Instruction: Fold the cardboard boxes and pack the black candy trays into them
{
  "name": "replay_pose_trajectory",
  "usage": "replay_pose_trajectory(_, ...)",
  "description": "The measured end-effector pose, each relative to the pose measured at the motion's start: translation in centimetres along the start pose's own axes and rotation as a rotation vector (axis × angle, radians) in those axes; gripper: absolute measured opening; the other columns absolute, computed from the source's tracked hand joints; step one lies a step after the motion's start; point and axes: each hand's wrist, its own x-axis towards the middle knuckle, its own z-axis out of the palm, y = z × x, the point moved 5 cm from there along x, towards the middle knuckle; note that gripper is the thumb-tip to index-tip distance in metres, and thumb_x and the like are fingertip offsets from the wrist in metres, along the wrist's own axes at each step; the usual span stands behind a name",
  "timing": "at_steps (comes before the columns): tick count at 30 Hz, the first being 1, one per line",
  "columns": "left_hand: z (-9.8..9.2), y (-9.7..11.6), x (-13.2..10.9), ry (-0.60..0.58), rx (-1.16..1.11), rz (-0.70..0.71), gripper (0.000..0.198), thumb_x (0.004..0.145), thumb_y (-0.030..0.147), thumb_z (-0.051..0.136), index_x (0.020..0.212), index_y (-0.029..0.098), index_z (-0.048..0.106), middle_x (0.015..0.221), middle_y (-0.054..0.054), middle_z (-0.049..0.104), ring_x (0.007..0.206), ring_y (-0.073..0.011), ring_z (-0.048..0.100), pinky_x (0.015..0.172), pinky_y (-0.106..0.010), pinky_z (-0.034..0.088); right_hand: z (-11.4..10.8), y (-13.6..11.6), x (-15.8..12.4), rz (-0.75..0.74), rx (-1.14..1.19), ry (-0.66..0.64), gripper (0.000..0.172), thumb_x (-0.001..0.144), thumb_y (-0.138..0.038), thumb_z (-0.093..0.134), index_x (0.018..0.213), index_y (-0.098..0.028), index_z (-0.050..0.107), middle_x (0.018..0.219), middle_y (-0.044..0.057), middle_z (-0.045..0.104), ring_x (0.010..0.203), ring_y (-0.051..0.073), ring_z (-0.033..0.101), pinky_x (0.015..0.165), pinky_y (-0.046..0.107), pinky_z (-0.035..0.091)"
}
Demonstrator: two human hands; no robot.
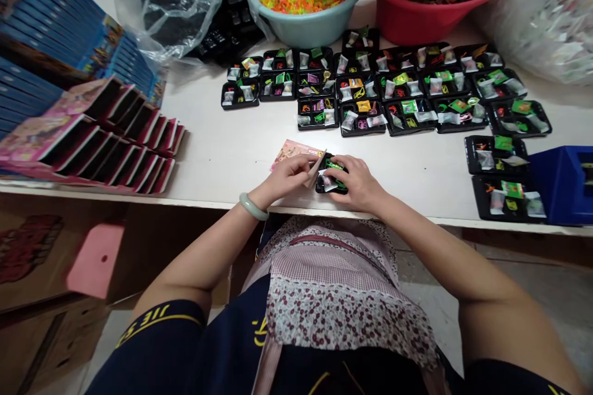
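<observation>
At the table's front edge, my right hand point(356, 184) grips a small black compartment tray point(319, 184) from its right side, fingers over the top. Green pieces and a white-wrapped packet show in the tray between my fingers. My left hand point(288, 178) pinches the flap of a pink printed box point(293, 149) that lies flat on the table. The box's open end stands against the tray's left edge. Whether the tray is partly inside the box, I cannot tell. A pale green bangle point(254, 206) circles my left wrist.
Filled black trays point(364, 117) stand in rows behind my hands. Upright pink boxes point(106, 136) and blue boxes point(60, 24) are at left. A light-blue basin point(296, 28), a red basin point(412, 18) and plastic bags line the back. A blue bin point(563, 185) is at right.
</observation>
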Motion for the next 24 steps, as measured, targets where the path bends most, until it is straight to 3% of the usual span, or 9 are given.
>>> replay_pose_trajectory(5,0.2,-0.5,0.5,0.016,-0.079,-0.1,0.017,0.078,0.025,0.056,0.065,0.015,0.052,0.124,-0.011,0.064,0.108,-0.0225,0.06,0.095,-0.042,0.046,0.8,0.1,0.2,0.06,-0.078,0.007,0.042,0.078,-0.032,0.063,0.119,-0.024,0.06,0.128,0.013,0.051,0.118,0.032,0.045,0.096,0.048,0.037)
replay_pose_trajectory(12,0.3,-0.9,0.6,0.01,-0.195,-0.163,0.018,0.075,0.025,0.059,0.063,0.014,0.051,0.125,-0.011,0.063,0.1,-0.0196,0.061,0.079,-0.033,0.053,0.9,0.1,0.3,0.081,-0.085,-0.009,0.04,0.08,-0.032,0.062,0.118,-0.024,0.06,0.13,0.012,0.051,0.119,0.031,0.043,0.097,0.046,0.036)
replay_pose_trajectory(17,0.7,-1.0,1.2,0.052,-0.317,-0.251,0.018,0.073,0.024,0.06,0.063,0.013,0.05,0.127,-0.011,0.061,0.075,-0.0118,0.06,0.054,-0.022,0.049,1.3,-0.2,0.7,0.145,-0.141,-0.037,0.039,0.081,-0.035,0.062,0.118,-0.024,0.06,0.133,0.014,0.048,0.121,0.035,0.04,0.098,0.052,0.033)
replay_pose_trajectory(24,1.5,-1.0,1.4,0.044,-0.248,-0.2,0.015,0.072,0.02,0.058,0.061,0.013,0.052,0.111,-0.009,0.067,0.056,-0.0046,0.051,0.048,-0.019,0.045,1.9,-0.2,0.5,0.161,-0.165,-0.021,0.047,0.083,-0.036,0.061,0.126,-0.019,0.052,0.136,0.017,0.045,0.126,0.036,0.038,0.102,0.055,0.029)
